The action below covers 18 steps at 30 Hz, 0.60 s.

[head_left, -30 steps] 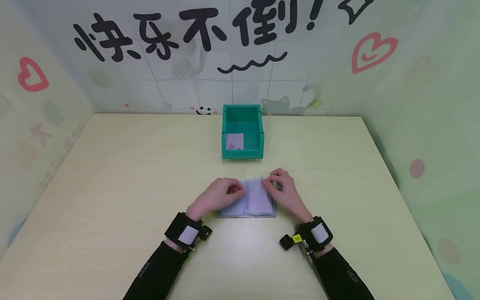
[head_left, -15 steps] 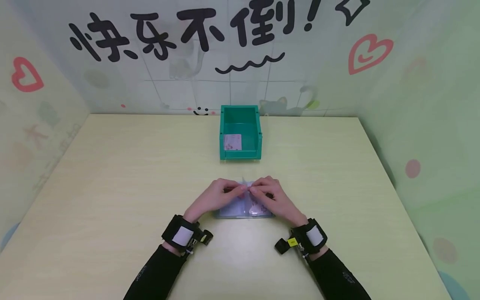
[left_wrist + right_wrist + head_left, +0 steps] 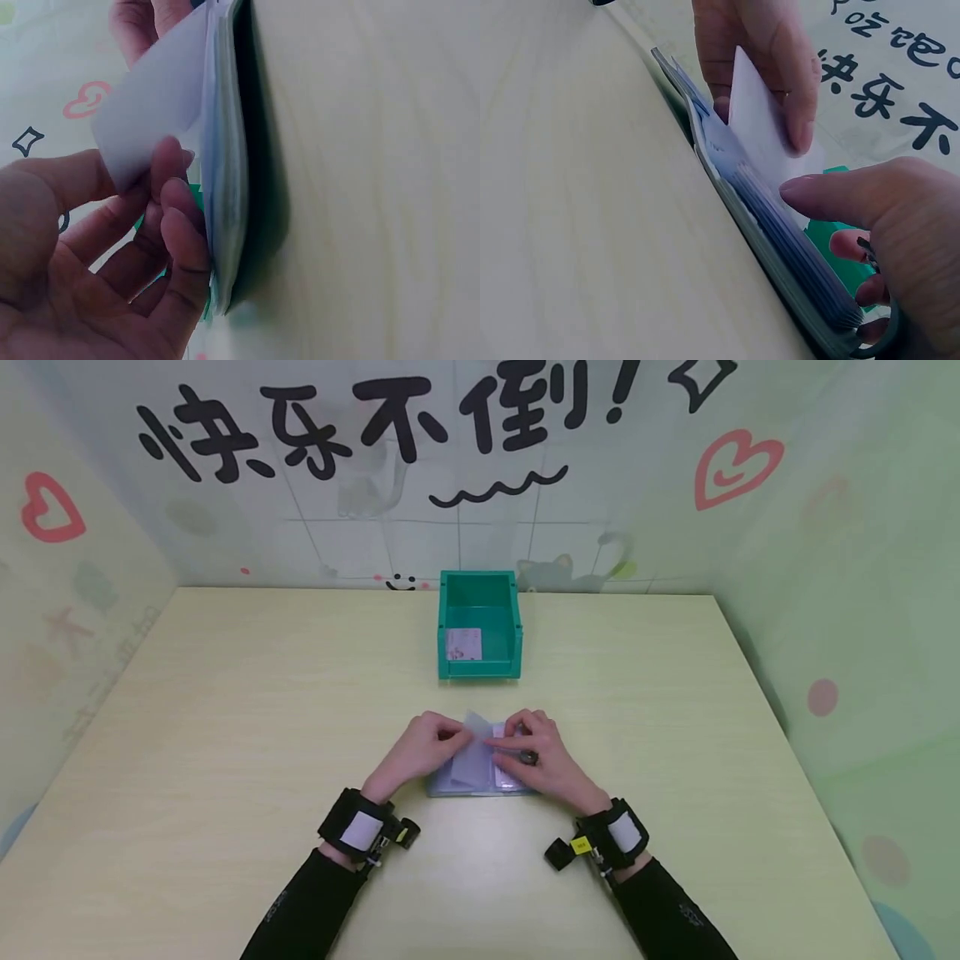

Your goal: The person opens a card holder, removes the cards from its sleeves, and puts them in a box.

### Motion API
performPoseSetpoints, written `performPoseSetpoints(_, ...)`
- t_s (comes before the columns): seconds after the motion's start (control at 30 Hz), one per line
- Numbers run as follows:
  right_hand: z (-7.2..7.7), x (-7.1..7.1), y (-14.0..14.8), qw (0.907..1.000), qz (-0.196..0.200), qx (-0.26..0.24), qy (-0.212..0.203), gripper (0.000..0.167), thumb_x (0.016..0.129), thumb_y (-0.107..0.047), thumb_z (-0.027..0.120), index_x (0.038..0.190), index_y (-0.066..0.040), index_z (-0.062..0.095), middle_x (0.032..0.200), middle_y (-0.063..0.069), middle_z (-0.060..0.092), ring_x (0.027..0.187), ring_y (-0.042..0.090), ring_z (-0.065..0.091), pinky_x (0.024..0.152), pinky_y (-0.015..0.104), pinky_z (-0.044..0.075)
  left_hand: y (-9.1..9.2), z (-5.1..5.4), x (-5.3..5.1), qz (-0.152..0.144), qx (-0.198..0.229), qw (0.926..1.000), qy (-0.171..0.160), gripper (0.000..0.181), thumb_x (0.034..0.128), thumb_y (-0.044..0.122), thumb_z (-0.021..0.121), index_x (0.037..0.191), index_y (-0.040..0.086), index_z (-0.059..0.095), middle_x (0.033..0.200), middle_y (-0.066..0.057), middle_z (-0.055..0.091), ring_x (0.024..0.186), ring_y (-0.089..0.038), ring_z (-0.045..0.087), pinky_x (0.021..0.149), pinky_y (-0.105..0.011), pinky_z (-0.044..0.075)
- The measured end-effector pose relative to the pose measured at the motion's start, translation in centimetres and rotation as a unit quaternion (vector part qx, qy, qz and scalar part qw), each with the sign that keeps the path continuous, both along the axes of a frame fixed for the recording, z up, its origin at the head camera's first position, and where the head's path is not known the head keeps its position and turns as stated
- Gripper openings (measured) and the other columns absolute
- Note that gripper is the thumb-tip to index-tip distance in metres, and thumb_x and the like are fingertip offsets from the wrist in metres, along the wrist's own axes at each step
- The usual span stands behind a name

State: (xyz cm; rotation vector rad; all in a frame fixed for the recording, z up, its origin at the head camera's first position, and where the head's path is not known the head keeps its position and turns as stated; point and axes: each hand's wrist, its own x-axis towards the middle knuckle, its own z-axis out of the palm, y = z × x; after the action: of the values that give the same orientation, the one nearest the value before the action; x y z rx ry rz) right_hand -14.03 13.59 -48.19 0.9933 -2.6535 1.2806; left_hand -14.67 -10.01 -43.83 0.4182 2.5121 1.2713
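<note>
A small card album (image 3: 442, 789) with stacked translucent sleeve pages lies open on the table, below the green bin. My left hand (image 3: 423, 745) pinches one page (image 3: 471, 766) by its outer edge between thumb and fingers. That page (image 3: 154, 97) stands raised off the stack in the left wrist view. Over the album's right half is my right hand (image 3: 542, 758), its index finger stretched toward the page. In the right wrist view, its thumb points at the page (image 3: 757, 112); whether it touches cannot be told. A dark curved thing (image 3: 891, 341) by its lower fingers is unclear.
A green bin (image 3: 480, 670) stands at the back middle of the table, with a pinkish card (image 3: 463, 644) at its lower left inside. Printed backdrop walls (image 3: 480, 543) rise behind and along both sides of the pale tabletop (image 3: 247, 693).
The right hand has moved left from the album's right edge and its index finger has stretched out. The left hand has drawn slightly left, now pinching a raised page that leans leftward.
</note>
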Motion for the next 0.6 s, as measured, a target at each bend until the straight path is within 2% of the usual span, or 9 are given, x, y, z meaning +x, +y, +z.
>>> performPoseSetpoints(0.13, 0.1, 0.0, 0.6, 0.9994, -0.017, 0.016, -0.026, 0.027, 0.091, -0.019, 0.074, 0.118, -0.017, 0.076, 0.113, 0.002, 0.05, 0.109, 0.02, 0.038, 0.092, 0.037, 0.032, -0.1, 0.3, 0.3, 0.032, -0.029, 0.9991, 0.004, 0.022, 0.0964, 0.018, 0.067, 0.106, 0.003, 0.078, 0.091, -0.01, 0.077, 0.071, -0.012, 0.058, 0.063, -0.024, 0.046)
performPoseSetpoints(0.37, 0.5, -0.5, 1.8, 0.9932, -0.069, 0.058, -0.073, 0.049, 0.085, -0.031, 0.081, 0.13, -0.016, 0.069, 0.122, 0.003, 0.048, 0.116, 0.023, 0.038, 0.098, 0.043, 0.032, -0.4, 0.5, 0.6, 0.078, -0.069, 0.9943, 0.021, 0.015, 0.0899, 0.016, 0.076, 0.096, 0.003, 0.079, 0.08, -0.007, 0.074, 0.068, -0.013, 0.06, 0.061, -0.024, 0.047)
performPoseSetpoints(0.53, 0.7, -0.7, 2.3, 0.9897, -0.09, 0.083, -0.075, 0.06, 0.081, -0.033, 0.085, 0.133, -0.012, 0.066, 0.121, 0.006, 0.05, 0.115, 0.026, 0.042, 0.101, 0.047, 0.031, -0.6, 0.9, 0.8, 0.109, -0.086, 0.9903, 0.004, 0.015, 0.0876, 0.016, 0.078, 0.09, 0.002, 0.075, 0.073, -0.007, 0.067, 0.065, -0.016, 0.058, 0.059, -0.024, 0.043)
performPoseSetpoints(0.6, 0.9, -0.7, 2.4, 0.9895, -0.09, 0.087, -0.071, 0.061, 0.079, -0.033, 0.086, 0.133, -0.01, 0.066, 0.121, 0.007, 0.051, 0.114, 0.027, 0.043, 0.101, 0.047, 0.031, -0.6, 1.1, 0.9, 0.121, -0.097, 0.9878, 0.0, 0.019, 0.0867, 0.016, 0.079, 0.094, 0.001, 0.071, 0.072, -0.008, 0.064, 0.065, -0.017, 0.056, 0.058, -0.024, 0.041)
